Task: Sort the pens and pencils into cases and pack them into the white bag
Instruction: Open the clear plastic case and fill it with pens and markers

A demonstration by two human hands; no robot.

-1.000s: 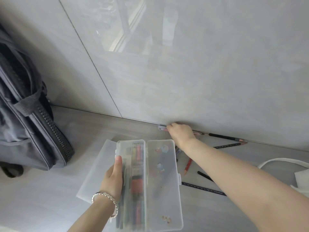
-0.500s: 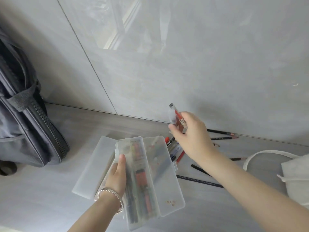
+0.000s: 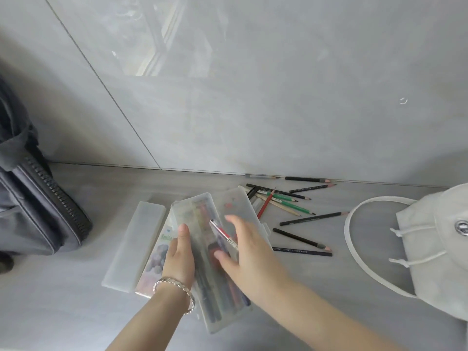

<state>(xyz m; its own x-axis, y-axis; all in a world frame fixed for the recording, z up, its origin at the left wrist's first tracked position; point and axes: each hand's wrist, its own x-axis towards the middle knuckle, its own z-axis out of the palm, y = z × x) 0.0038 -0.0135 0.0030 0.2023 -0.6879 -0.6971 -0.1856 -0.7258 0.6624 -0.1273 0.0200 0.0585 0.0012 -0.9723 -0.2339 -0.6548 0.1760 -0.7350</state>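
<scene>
My right hand (image 3: 250, 252) hid the red pen's (image 3: 222, 233) end, and whether I gripped it. The white bag (image 3: 435, 249) ran off the right edge, the grey backpack (image 3: 30, 211) off the left.

A frosted, translucent open pencil case (image 3: 202, 216) was shown, with dark and red pens seen dimly through it. Over it, a pen (image 3: 222, 233) was coloured red and clear. A second frosted case (image 3: 136, 247) was left plain; a printed case (image 3: 158, 254) was patterned with purple grapes and green lettering. A green pencil (image 3: 286, 205), a red pencil (image 3: 266, 203) and a black pencil (image 3: 311, 219) were seen, with a white bag (image 3: 435, 249), a grey backpack (image 3: 33, 206) zipped in black, and a pale grey wood-grained table (image 3: 76, 312).
</scene>
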